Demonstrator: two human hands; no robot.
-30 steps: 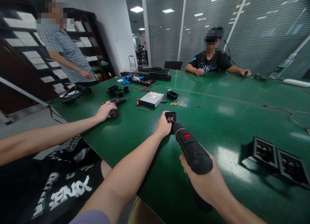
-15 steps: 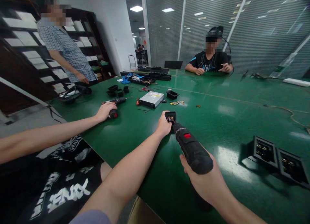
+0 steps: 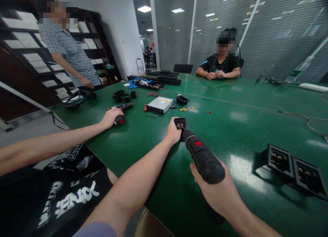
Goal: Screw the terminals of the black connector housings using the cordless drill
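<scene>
My right hand (image 3: pixel 215 192) is wrapped round the grip of a black electric screwdriver (image 3: pixel 202 158) with a red switch. Its tip points into a small black socket box (image 3: pixel 180 123) on the green table (image 3: pixel 230 127). My left hand (image 3: pixel 173 132) grips the near left side of that box and steadies it.
A seated person's hand (image 3: pixel 110 117) at my left rests on a second black-and-red screwdriver (image 3: pixel 123 110). Further off lie a silver drive unit (image 3: pixel 160 104), small black boxes (image 3: pixel 123 95) and loose parts. Two black socket boxes (image 3: pixel 292 165) stand at right. One person stands at left, another sits across.
My hands and the screwdriver have stayed put. The person across the table drew an arm in and now has both hands together in front.
</scene>
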